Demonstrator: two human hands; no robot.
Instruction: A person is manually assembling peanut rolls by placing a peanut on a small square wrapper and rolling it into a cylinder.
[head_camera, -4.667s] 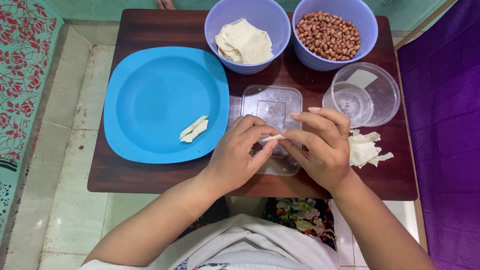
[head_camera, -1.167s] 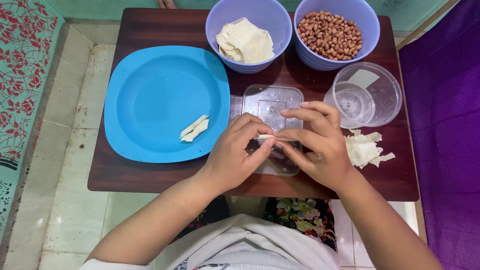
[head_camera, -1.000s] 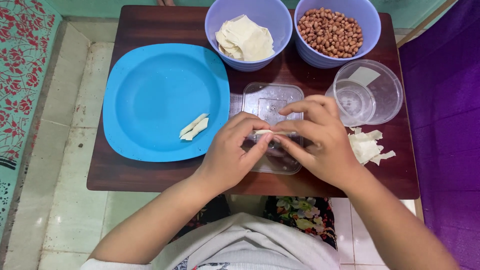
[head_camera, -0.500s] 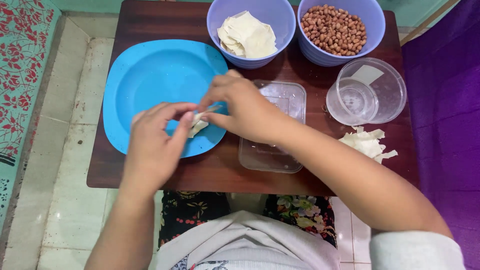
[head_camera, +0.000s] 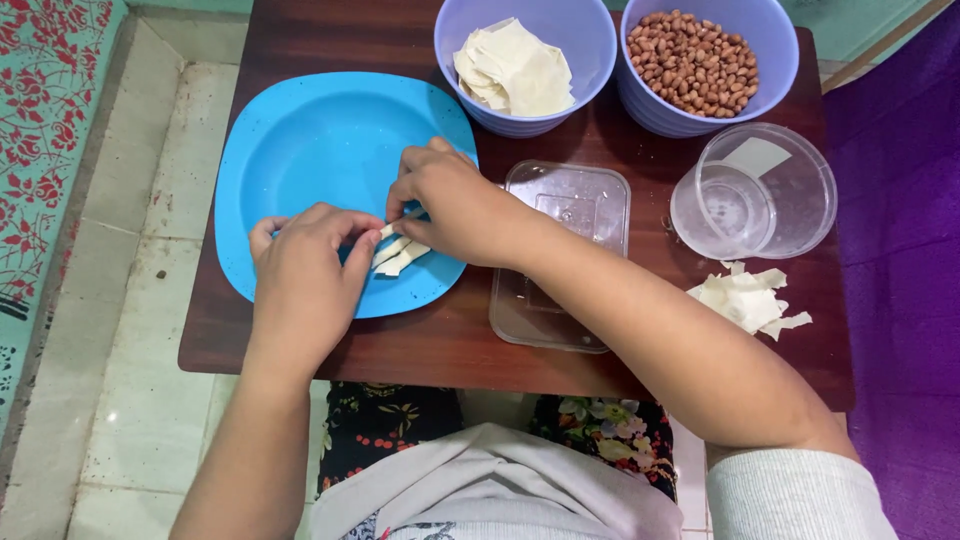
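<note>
Over the near right part of the blue plate (head_camera: 300, 130), my left hand (head_camera: 305, 280) and my right hand (head_camera: 450, 205) meet. Between their fingertips they pinch a small pale rolled wrapper (head_camera: 398, 222), one hand at each end. It sits just above two similar rolled pieces (head_camera: 402, 257) lying on the plate. My right forearm crosses above the clear rectangular container (head_camera: 565, 210).
On the dark wooden table (head_camera: 330, 30) stand a purple bowl (head_camera: 520, 125) of pale wrapper sheets (head_camera: 515, 70) and a purple bowl (head_camera: 780, 40) of peanuts (head_camera: 690, 60). A round clear tub (head_camera: 795, 200) holds a small clear cup (head_camera: 722, 212). Wrapper scraps (head_camera: 745, 300) lie at the right.
Both hands have moved left from above the clear container to the blue plate, carrying the rolled wrapper to the pieces lying there.
</note>
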